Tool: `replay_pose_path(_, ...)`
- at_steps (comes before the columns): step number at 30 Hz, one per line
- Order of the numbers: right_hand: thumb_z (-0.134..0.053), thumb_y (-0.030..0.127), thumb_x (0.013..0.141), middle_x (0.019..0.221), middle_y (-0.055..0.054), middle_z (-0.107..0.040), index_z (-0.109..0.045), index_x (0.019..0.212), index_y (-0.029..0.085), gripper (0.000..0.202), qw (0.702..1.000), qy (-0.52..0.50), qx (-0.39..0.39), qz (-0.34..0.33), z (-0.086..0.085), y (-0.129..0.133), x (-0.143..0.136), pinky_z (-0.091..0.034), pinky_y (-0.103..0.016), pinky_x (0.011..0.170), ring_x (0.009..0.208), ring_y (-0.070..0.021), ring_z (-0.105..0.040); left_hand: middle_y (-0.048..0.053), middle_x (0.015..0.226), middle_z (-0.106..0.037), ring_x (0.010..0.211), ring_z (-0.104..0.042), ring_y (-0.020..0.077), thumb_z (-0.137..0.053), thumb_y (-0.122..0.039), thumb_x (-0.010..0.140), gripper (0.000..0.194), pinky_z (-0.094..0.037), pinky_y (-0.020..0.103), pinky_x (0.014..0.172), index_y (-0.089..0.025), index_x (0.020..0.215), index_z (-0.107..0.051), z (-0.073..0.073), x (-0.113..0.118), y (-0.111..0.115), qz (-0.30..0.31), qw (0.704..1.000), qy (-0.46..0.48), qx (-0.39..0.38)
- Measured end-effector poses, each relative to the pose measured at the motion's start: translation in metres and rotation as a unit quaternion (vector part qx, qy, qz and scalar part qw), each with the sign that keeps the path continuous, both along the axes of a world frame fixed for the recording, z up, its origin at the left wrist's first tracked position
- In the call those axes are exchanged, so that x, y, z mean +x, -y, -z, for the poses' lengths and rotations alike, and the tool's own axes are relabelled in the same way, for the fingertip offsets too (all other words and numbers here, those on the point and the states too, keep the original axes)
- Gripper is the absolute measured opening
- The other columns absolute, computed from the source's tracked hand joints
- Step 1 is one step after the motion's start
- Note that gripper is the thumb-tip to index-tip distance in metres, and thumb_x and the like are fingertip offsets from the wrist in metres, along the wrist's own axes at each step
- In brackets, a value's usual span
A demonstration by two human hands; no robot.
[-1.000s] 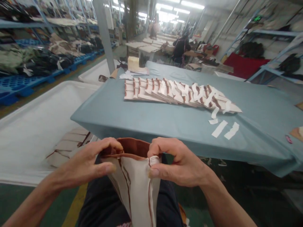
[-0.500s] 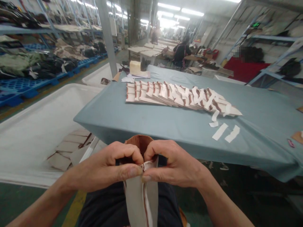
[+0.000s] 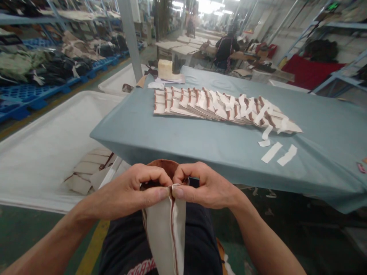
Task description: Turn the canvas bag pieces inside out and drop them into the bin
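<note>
Close to my body I hold a cream fabric piece (image 3: 160,233) with a brown inner side and a brown-edged seam running down its front. My left hand (image 3: 137,187) is closed, its thumb and bent fingers pinching the top edge left of the seam. Right beside it, my right hand (image 3: 205,185) pinches the same edge just right of the seam. Both thumbs nearly meet there. The piece hangs down in front of my dark clothing, and its brown far side curves up behind my fingers.
A blue-grey covered table (image 3: 129,130) stands ahead, bearing overlapping cream panels (image 3: 183,105) with brown edges and loose white strips (image 3: 272,152). On the left, a white bin (image 3: 34,168) contains cream pieces (image 3: 88,168). A person (image 3: 226,47) sits farther back.
My view has tipped downward a little, so the table sits higher in it. Both hands keep pinching the fabric piece, with the thumbs now drawn up closer to its top edge.
</note>
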State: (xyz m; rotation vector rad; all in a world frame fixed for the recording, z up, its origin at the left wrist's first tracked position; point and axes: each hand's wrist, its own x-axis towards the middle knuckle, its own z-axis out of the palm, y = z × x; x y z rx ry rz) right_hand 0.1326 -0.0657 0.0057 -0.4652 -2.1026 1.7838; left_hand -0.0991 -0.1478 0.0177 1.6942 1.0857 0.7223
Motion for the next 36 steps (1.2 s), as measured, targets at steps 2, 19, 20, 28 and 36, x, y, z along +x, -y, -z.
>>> replay_pose_path(2,-0.081,0.049,0.1,0.073,0.006,-0.058,-0.062,0.081,0.02,0.04,0.999,0.009,0.031,0.007,-0.002,0.001,0.0,-0.039,-0.023,0.063,0.066,-0.0102,-0.047,-0.004,0.073,-0.066,0.064,-0.057,0.0108,-0.062,-0.029,0.096,0.022,-0.044,0.018,0.059,-0.017,0.083,-0.076,0.0,0.001,0.001,-0.004,1.0,-0.012,-0.001)
replay_pose_path(19,-0.063,0.024,0.086,0.068,0.006,-0.053,-0.053,0.072,0.023,0.017,0.979,0.077,0.161,0.096,0.011,0.016,-0.03,-0.032,-0.027,0.063,0.064,-0.0111,-0.046,-0.005,0.066,-0.055,0.062,-0.049,0.0121,-0.057,-0.04,0.09,0.029,-0.036,0.022,0.056,-0.019,0.072,-0.064,0.007,-0.007,0.009,-0.086,0.992,-0.087,-0.016)
replay_pose_path(20,-0.063,0.024,0.087,0.068,0.006,-0.053,-0.054,0.073,0.022,0.017,0.981,0.077,0.157,0.086,0.011,0.015,-0.03,-0.032,-0.027,0.063,0.063,-0.011,-0.046,-0.005,0.067,-0.054,0.062,-0.049,0.0122,-0.056,-0.041,0.091,0.03,-0.036,0.022,0.055,-0.019,0.071,-0.063,0.007,-0.01,0.008,-0.069,0.992,-0.097,-0.029)
replay_pose_path(28,-0.065,0.029,0.091,0.093,-0.002,-0.076,-0.064,0.091,0.023,0.006,0.961,0.011,0.224,0.16,0.005,0.023,-0.037,-0.05,-0.033,0.087,0.088,-0.0196,-0.067,-0.005,0.064,-0.054,0.059,-0.05,0.0119,-0.054,-0.041,0.1,0.038,-0.037,0.021,0.054,-0.019,0.071,-0.067,-0.004,-0.019,0.008,-0.076,0.992,-0.1,0.02)
replay_pose_path(36,-0.068,0.025,0.09,0.087,-0.001,-0.077,-0.069,0.09,0.024,0.002,0.906,0.079,0.263,0.323,0.018,0.041,-0.047,-0.045,-0.033,0.077,0.08,-0.0205,-0.068,-0.002,0.08,-0.079,0.073,-0.072,0.0164,-0.057,-0.047,0.11,0.038,-0.053,0.021,0.067,-0.025,0.087,-0.077,0.018,-0.006,0.017,-0.21,0.97,-0.073,0.102)
